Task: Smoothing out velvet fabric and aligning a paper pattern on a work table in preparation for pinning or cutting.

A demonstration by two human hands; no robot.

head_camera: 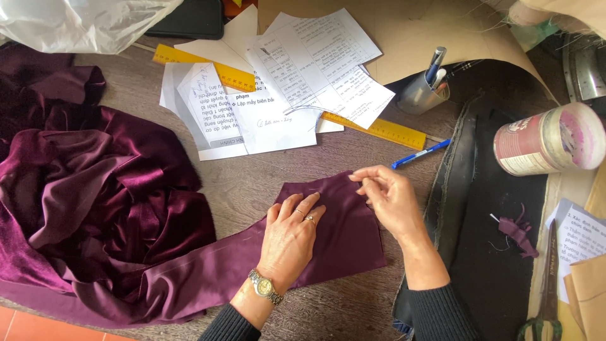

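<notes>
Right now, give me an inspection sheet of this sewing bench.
Surface: worn wooden table, partly covered.
Job's things: flat purple fabric piece, joined to a heaped purple velvet pile.
Clutter: papers, yellow ruler, blue pen, pen cup, tin, scissors, black cloth with a purple scrap.
Hands: left hand pressed flat on the fabric piece; right hand pinching its upper edge.
Cables: nothing seen.
Surroundings: clear plastic bag, brown pattern paper.
</notes>
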